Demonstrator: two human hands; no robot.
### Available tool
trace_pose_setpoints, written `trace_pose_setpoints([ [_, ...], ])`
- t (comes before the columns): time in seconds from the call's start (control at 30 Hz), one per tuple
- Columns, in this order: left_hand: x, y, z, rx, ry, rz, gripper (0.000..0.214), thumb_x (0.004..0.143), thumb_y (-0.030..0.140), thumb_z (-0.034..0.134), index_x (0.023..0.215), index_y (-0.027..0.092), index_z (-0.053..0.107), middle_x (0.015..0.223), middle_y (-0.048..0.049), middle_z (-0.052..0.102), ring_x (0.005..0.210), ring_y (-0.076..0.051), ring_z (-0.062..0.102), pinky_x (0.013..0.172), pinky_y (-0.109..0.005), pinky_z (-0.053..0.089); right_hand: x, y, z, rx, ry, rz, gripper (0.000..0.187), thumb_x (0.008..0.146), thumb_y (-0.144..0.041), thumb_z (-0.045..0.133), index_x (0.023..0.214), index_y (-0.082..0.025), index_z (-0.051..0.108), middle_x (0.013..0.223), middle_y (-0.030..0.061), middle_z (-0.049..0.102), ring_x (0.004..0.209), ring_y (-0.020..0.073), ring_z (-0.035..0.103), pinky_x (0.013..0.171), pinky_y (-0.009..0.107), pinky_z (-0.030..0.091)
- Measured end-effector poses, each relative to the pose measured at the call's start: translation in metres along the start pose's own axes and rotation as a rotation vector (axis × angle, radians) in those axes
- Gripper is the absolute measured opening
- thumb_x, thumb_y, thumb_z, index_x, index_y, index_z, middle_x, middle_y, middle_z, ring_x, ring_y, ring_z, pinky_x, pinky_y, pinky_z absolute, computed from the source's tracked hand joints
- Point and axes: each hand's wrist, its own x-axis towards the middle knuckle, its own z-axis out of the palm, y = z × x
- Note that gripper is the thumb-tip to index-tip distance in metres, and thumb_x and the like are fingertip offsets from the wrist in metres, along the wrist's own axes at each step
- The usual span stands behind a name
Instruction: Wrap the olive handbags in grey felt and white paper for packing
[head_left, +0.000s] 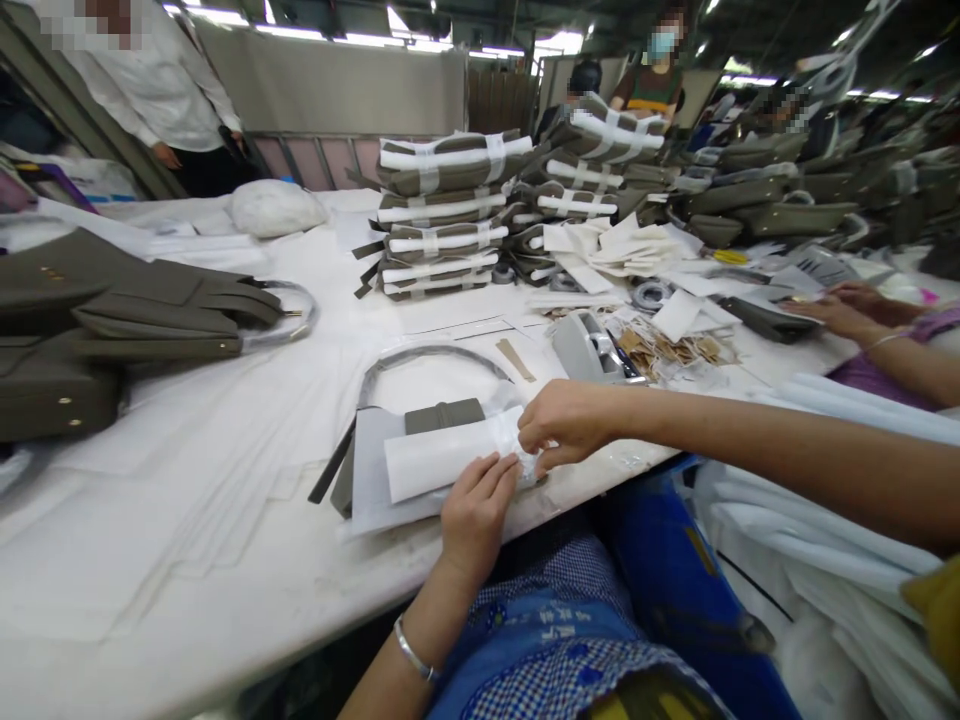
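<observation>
Head view: the bag (444,416) lies on the tabletop (255,590), our left hand (474,505) flat against its wrap (435,464), grip unclosed; at its end, our right hand's (566,422) grip we cannot tell.

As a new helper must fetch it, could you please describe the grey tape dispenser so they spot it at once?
On the white table, look in front of the stacks of strapped dark bags. Just beyond the person's right hand sits the tape dispenser. Its bulky, light grey body sets it apart from the heap of brown pieces beside it.
</observation>
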Motion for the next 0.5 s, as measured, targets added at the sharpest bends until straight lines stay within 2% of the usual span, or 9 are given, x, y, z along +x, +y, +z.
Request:
trace_pose_setpoints([
  [0.33,0.001,0.003,-0.002,0.002,0.030,-0.003,0.025,0.092,0.016,0.062,0.115,0.020,0.067,0.120,-0.0017,0.071,0.109,-0.021,0.065,0.097,-0.038,0.056,0.024,0.004,0.002,-0.092,-0.067,-0.019,0.022,0.084,-0.042,0.069,0.082,-0.020,0.072,0.076,0.0021,0.071,0.063,0.0142,0.058,0.054,0.028,0.022],
  [0.5,0.001,0.002,0.001,0.006,0.042,-0.016,0.024,0.092,0.015,0.060,0.115,0.020,0.067,0.116,-0.0034,0.073,0.109,-0.021,0.066,0.097,-0.038,0.055,0.044,0.002,0.004,-0.185,-0.178,0.011,0.017,0.080,-0.038,0.075,0.079,-0.022,0.074,0.075,0.0021,0.072,0.064,0.0151,0.059,0.054,0.028,0.023],
])
